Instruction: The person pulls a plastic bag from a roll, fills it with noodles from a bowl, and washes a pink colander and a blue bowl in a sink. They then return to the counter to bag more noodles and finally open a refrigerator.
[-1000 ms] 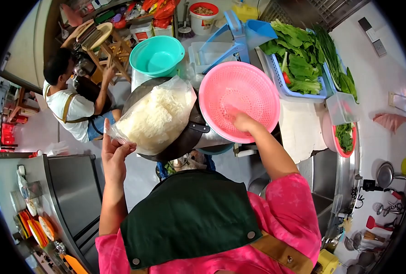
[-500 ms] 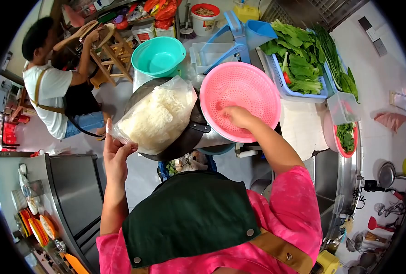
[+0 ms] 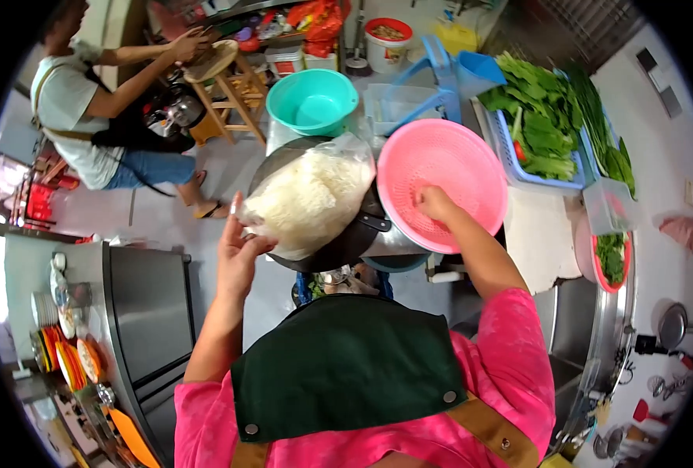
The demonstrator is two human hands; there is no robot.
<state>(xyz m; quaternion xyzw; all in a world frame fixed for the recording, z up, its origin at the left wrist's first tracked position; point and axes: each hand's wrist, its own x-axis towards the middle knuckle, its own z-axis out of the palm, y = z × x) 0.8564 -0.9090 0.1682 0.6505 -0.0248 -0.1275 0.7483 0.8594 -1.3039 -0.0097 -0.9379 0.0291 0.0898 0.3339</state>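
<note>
A clear plastic bag of white, thin noodles [image 3: 314,199] lies over a dark round pan [image 3: 272,165]. My left hand [image 3: 241,251] pinches the near left edge of the bag between thumb and fingers. To the right of the bag stands a pink colander [image 3: 471,160]. Inside it is my right hand [image 3: 438,204], its fingers curled down near the colander's left inner side. Whatever those fingers may hold is hidden. A knife's black handle [image 3: 374,222] shows between the pan and the colander.
Behind the pan sits a turquoise basin [image 3: 313,101]. Leafy greens [image 3: 538,117] fill a blue basket [image 3: 545,186] at the right, beside a blue jug [image 3: 479,76]. At the far left a person [image 3: 89,101] reaches toward a wooden stool [image 3: 215,62].
The whole view has shifted, with the table things now further right and slightly lower. Both hands keep their places at the bag and in the colander. The other person's arms have straightened.
</note>
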